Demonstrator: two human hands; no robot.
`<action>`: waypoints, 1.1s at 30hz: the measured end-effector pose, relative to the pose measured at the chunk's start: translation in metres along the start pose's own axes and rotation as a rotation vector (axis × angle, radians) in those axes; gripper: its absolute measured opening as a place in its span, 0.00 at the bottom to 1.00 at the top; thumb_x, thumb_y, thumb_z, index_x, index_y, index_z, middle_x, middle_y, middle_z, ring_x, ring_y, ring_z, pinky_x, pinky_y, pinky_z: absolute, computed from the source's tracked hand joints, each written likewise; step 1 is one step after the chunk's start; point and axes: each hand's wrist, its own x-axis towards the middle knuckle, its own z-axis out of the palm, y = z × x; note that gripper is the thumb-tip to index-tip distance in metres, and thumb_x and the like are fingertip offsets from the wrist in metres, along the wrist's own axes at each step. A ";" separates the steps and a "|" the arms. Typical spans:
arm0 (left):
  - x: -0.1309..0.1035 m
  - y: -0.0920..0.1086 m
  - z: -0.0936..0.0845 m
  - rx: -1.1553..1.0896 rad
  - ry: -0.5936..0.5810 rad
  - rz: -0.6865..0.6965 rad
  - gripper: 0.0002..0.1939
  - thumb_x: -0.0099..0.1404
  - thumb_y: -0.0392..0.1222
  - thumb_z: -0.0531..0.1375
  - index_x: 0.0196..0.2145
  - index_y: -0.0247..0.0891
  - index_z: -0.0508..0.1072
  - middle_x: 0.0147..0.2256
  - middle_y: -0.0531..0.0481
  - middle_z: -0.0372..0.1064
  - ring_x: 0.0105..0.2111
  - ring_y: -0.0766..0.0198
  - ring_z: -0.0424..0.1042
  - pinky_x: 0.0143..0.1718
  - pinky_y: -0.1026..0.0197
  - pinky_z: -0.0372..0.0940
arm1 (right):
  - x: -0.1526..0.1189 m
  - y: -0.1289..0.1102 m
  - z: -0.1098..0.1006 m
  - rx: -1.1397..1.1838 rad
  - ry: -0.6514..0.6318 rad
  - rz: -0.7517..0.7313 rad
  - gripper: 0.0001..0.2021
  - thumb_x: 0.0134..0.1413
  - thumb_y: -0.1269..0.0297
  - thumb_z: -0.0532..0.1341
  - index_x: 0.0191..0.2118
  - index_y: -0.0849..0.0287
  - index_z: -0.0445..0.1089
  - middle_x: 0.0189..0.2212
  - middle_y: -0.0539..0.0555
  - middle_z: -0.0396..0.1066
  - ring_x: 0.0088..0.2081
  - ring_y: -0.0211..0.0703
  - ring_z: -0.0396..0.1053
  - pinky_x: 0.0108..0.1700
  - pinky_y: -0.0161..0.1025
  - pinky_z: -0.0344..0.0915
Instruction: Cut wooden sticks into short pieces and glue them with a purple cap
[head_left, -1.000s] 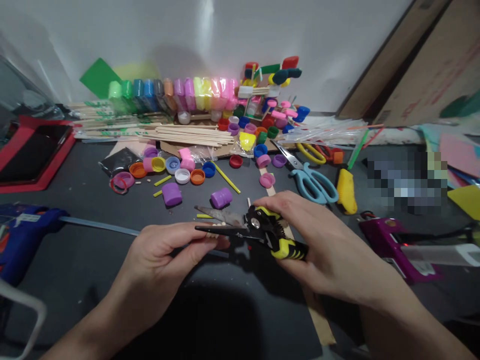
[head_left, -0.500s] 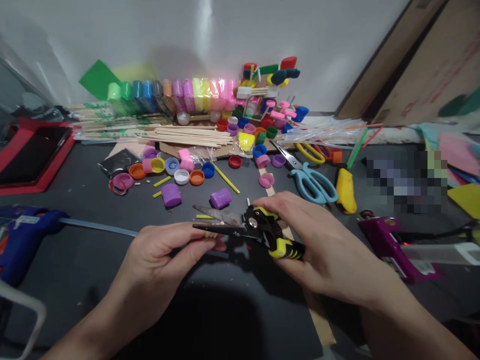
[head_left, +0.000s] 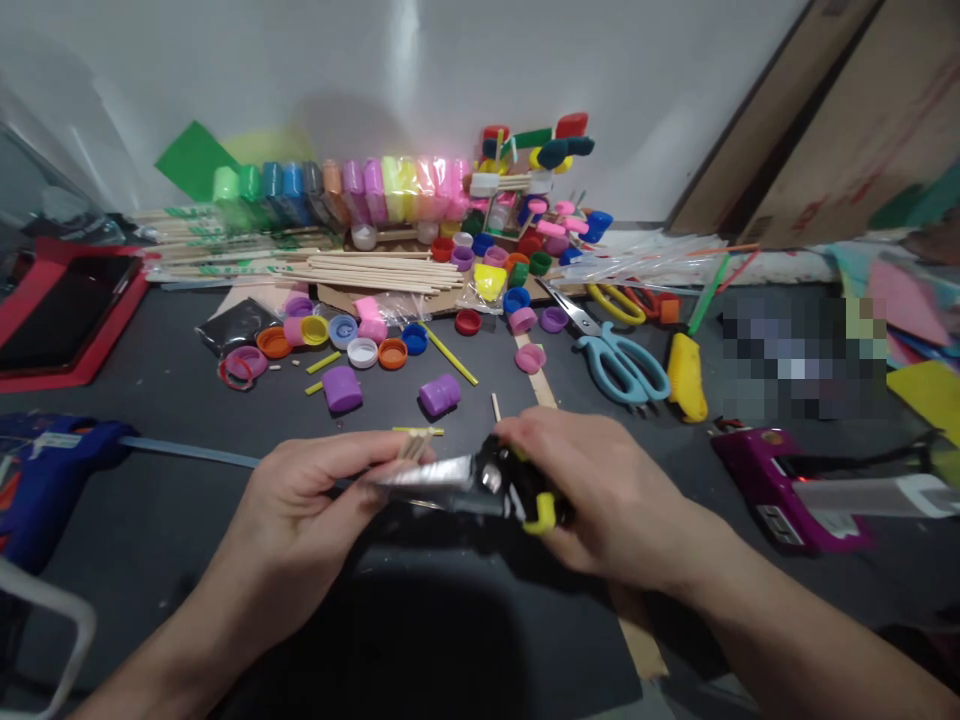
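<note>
My left hand is closed round a few short wooden sticks, whose pale ends stick up past the fingertips. In my right hand are black and yellow cutters, their blades pointing left and touching or nearly touching my left fingertips. The blades look closed together, though their tips are partly hidden by the fingers. Just above the cutters a short wooden stick shows. A yellow straw piece lies behind the held sticks.
Bottle caps, purple pieces and blue scissors lie beyond my hands. A blue glue gun is at left, a purple device at right. Long sticks and clay packs stand at the back.
The cutter blades were apart and are now together, turned and slightly lower. The sticks in my left hand now point upward, and my left fingertips have shifted left.
</note>
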 end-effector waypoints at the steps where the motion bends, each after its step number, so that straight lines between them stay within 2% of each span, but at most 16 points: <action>1: 0.000 -0.001 -0.001 -0.012 0.009 -0.014 0.09 0.64 0.46 0.63 0.34 0.45 0.83 0.31 0.54 0.80 0.29 0.62 0.76 0.30 0.66 0.67 | 0.000 0.000 0.002 0.013 0.002 -0.025 0.21 0.41 0.74 0.53 0.46 0.62 0.63 0.33 0.59 0.73 0.33 0.49 0.72 0.33 0.42 0.69; 3: 0.001 -0.003 -0.003 -0.011 0.029 0.003 0.09 0.64 0.47 0.62 0.34 0.45 0.83 0.33 0.53 0.81 0.31 0.61 0.77 0.32 0.66 0.68 | 0.001 0.002 0.002 0.027 0.030 -0.006 0.20 0.43 0.73 0.54 0.47 0.62 0.63 0.35 0.59 0.74 0.34 0.49 0.73 0.35 0.41 0.69; 6: 0.002 -0.008 -0.002 0.029 0.048 0.107 0.11 0.65 0.45 0.61 0.29 0.43 0.82 0.33 0.53 0.80 0.35 0.62 0.77 0.37 0.66 0.68 | 0.000 0.009 -0.002 0.016 0.126 0.148 0.19 0.48 0.72 0.56 0.49 0.61 0.63 0.39 0.59 0.75 0.38 0.50 0.74 0.40 0.42 0.69; 8: 0.003 -0.011 -0.001 0.050 0.038 0.162 0.11 0.66 0.43 0.60 0.29 0.43 0.81 0.33 0.55 0.80 0.35 0.64 0.77 0.37 0.68 0.68 | -0.001 0.013 -0.007 0.015 0.125 0.185 0.20 0.49 0.71 0.57 0.51 0.61 0.62 0.41 0.61 0.74 0.41 0.52 0.74 0.42 0.43 0.69; 13: 0.003 -0.014 0.000 0.107 -0.006 0.310 0.11 0.68 0.38 0.59 0.29 0.45 0.78 0.32 0.59 0.78 0.33 0.70 0.75 0.34 0.72 0.65 | -0.001 0.010 -0.011 0.094 0.004 0.112 0.20 0.48 0.72 0.57 0.50 0.63 0.63 0.42 0.60 0.73 0.42 0.50 0.73 0.43 0.43 0.69; 22: 0.006 -0.016 -0.003 0.127 -0.034 0.447 0.11 0.70 0.34 0.56 0.31 0.42 0.75 0.32 0.57 0.75 0.33 0.70 0.73 0.35 0.69 0.63 | -0.003 0.009 -0.010 0.070 -0.021 0.116 0.23 0.46 0.72 0.58 0.51 0.66 0.65 0.43 0.63 0.73 0.44 0.53 0.72 0.45 0.46 0.70; 28: 0.009 -0.013 -0.002 0.098 -0.055 0.439 0.12 0.70 0.35 0.55 0.29 0.39 0.74 0.32 0.52 0.75 0.33 0.67 0.73 0.34 0.66 0.63 | -0.002 0.008 -0.008 0.104 -0.031 0.150 0.22 0.46 0.73 0.58 0.51 0.64 0.64 0.43 0.62 0.72 0.44 0.52 0.71 0.45 0.46 0.69; 33: 0.009 -0.011 -0.001 0.040 -0.058 0.389 0.13 0.71 0.38 0.55 0.29 0.39 0.74 0.30 0.52 0.74 0.32 0.67 0.72 0.35 0.66 0.62 | -0.003 0.010 -0.006 0.121 -0.096 0.207 0.24 0.43 0.75 0.57 0.50 0.63 0.65 0.41 0.62 0.71 0.42 0.52 0.70 0.44 0.47 0.68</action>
